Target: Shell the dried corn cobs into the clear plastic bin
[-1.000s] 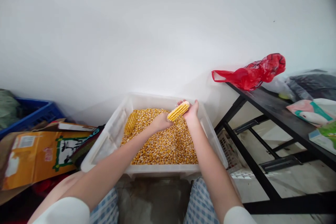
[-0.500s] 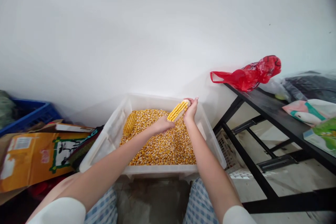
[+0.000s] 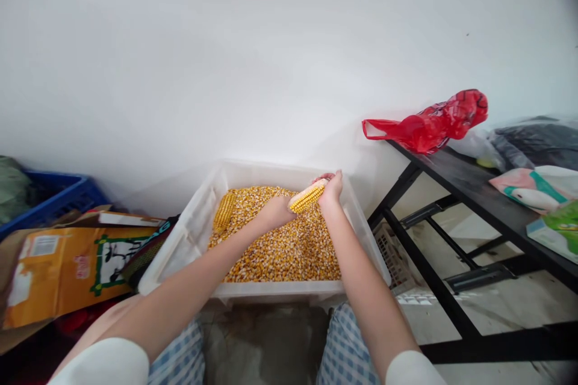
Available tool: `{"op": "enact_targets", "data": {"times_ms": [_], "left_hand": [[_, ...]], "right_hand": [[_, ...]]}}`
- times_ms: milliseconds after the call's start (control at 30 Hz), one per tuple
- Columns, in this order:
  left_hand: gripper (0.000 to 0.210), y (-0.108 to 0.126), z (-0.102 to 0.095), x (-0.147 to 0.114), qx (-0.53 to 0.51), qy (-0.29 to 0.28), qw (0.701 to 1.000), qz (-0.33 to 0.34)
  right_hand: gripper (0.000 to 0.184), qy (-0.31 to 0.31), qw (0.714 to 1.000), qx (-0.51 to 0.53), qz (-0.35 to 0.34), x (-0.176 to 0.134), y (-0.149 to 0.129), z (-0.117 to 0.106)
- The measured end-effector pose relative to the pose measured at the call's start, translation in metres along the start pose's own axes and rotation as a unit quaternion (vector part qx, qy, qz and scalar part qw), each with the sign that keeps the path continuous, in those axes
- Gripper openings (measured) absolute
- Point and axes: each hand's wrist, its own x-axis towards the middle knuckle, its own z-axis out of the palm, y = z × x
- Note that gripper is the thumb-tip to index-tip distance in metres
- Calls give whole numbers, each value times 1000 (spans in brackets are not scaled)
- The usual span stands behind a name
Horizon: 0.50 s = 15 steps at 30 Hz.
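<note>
Between my hands, above a white plastic bin (image 3: 156,261), is a corn cob (image 3: 307,197), tilted with its far end up to the right. Yellow kernels cover its lower side, while a pale stripe along the upper side is bare. My left hand (image 3: 279,210) is closed around the near end. At the far end, my right hand (image 3: 331,187) wraps the tip, its fingers partly hidden behind the cob. Loose corn kernels (image 3: 275,258) fill much of the bin. A second corn cob (image 3: 224,212), still covered in kernels, lies on them at the left side.
A black metal-framed table (image 3: 478,192) stands to the right, with a red plastic bag (image 3: 428,126) and other packages on top. Under it is a slatted plastic basket (image 3: 392,255). On the left are an orange cardboard box (image 3: 67,271) and a blue crate (image 3: 67,192).
The cob has turned in my hands, so its bare stripe now faces up instead of toward the lower right. Both hands stay on it in nearly the same place.
</note>
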Motion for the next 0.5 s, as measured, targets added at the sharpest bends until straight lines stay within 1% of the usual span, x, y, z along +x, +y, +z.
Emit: {"op": "enact_targets", "data": {"times_ms": [67, 133, 167, 233, 300, 367, 400, 433, 467, 500], "left_hand": [[13, 2, -1, -1, -63, -28, 998, -5], [10, 2, -2, -2, -144, -67, 987, -16], [10, 1, -1, -2, -183, -87, 979, -19], [14, 0, -1, -3, -244, -114, 963, -19], [17, -1, -1, -3, -268, -119, 956, -14], [17, -1, -1, -2, -254, -111, 961, -18], [17, 0, -1, -1, -229, -99, 968, -21], [17, 0, -1, 0, -191, -78, 978, -21], [18, -1, 0, 1, -140, -48, 989, -20], [19, -1, 0, 1, -81, -16, 996, -18]], "right_hand": [[45, 8, 999, -5, -38, -6, -2, 3], [47, -11, 997, -10, -77, -9, -5, 4], [48, -25, 996, -11, -82, -10, -7, 3], [51, -51, 996, -10, -67, -7, -9, 0], [56, -41, 998, -22, -51, 0, -11, -4], [55, 12, 996, -53, -73, 6, -12, -8], [54, 42, 993, -67, -86, 9, -12, -9], [53, 57, 992, -76, -84, 10, -11, -9], [53, 53, 994, -76, -60, 10, -11, -9], [54, 36, 997, -66, -16, 10, -9, -8]]}}
